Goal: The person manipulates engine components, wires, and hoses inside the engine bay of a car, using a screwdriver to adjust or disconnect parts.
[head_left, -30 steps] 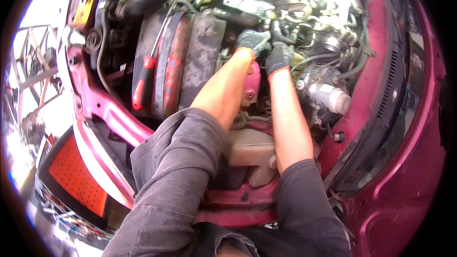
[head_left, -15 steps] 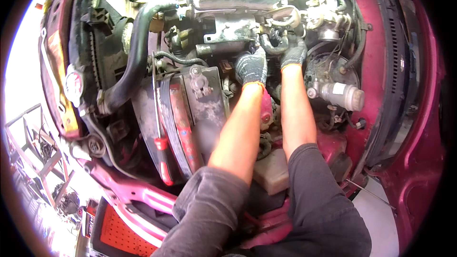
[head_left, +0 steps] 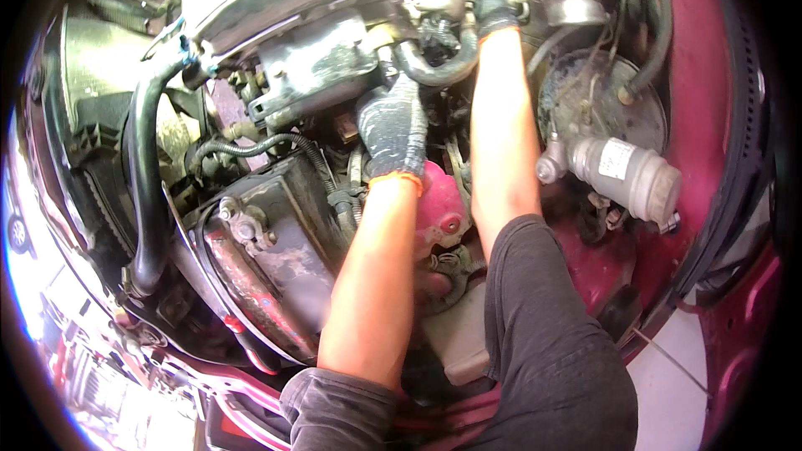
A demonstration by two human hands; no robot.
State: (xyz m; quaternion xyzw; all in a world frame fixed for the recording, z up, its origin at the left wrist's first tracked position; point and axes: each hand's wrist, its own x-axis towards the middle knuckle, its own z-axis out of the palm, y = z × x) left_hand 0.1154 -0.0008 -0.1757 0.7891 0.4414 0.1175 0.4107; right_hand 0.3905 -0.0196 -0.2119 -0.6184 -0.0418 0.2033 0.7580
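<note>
Both my hands wear dark grey knit gloves with orange cuffs and reach deep into a car's engine bay. My left hand (head_left: 393, 129) is closed at a small metal fitting (head_left: 387, 65) beside a curved black hose (head_left: 439, 73). What lies inside its fingers is hidden. Farther in and to the right, my right hand (head_left: 495, 12) reaches behind the same hose, among other pipes. Its fingers are out of sight there. A ribbed metal cover (head_left: 317, 58) is left of the left hand.
To the left stands a battery (head_left: 292, 217) with a clamp on its terminal; a red-handled screwdriver (head_left: 251, 342) lies along its side. A thick radiator hose (head_left: 149, 192) runs beyond it. At right are a brake fluid reservoir (head_left: 626, 171) and the red body panel (head_left: 710, 117).
My view has turned and come closer to the engine. The right hand has gone deeper behind the hose, hiding its fingers; the left stays by the fitting.
</note>
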